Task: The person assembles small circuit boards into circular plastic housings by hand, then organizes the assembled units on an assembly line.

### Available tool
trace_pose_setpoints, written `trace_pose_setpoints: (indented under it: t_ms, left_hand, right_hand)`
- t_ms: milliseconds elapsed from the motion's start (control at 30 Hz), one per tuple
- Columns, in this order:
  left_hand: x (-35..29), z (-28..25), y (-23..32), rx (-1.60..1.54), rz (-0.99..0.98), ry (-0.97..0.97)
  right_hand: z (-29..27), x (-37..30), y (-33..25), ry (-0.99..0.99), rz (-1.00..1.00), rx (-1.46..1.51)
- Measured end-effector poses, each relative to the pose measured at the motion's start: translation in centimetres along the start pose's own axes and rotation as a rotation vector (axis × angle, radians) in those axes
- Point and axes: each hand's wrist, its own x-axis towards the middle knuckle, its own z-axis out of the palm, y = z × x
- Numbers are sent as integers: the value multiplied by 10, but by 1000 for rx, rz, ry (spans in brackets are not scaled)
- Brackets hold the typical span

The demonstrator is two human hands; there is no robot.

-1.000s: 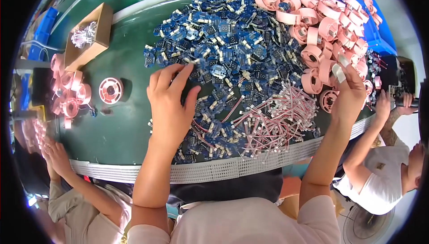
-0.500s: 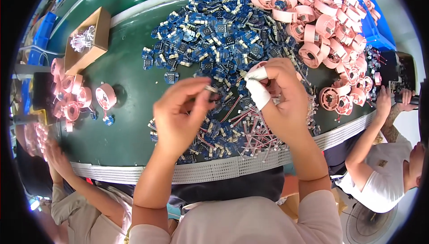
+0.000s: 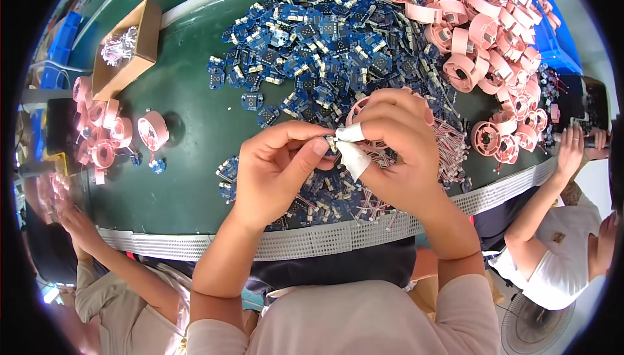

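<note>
My left hand [image 3: 273, 176] is closed, its thumb and forefinger pinching a small dark circuit board [image 3: 329, 142] that the fingers mostly cover. My right hand [image 3: 409, 160], with white wraps on thumb and forefinger, meets it at the fingertips. A pink ring-shaped housing [image 3: 356, 107] shows behind the right hand's curled fingers, seemingly held there. What the wrapped fingertips pinch is too small to make out. Beyond both hands lies a big heap of blue circuit boards [image 3: 305, 37]. White-and-red wires with small connectors [image 3: 448, 147] lie beside and under the right hand.
Many pink ring housings [image 3: 471, 30] are piled at the back right by a blue bin [image 3: 552, 46]. A smaller pink group [image 3: 104, 150] and a cardboard box [image 3: 140, 50] of wires stand left. A white perforated strip [image 3: 312, 244] edges the green table. Co-workers sit on both sides.
My left hand has moved right with the circuit board, and my right hand slightly left and down with the pink housing. Their fingertips, apart before, now meet.
</note>
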Motion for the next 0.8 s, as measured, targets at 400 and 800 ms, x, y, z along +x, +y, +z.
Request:
trace_pose_setpoints:
  t_ms: [400,800]
  left_hand:
    - [-2,3,-9,577,382,188]
    - [8,-2,-9,350,170,379]
  right_hand:
    - [10,-10,-1,-34,43,-18]
    - [-4,-3,-4,-52,-139,-330]
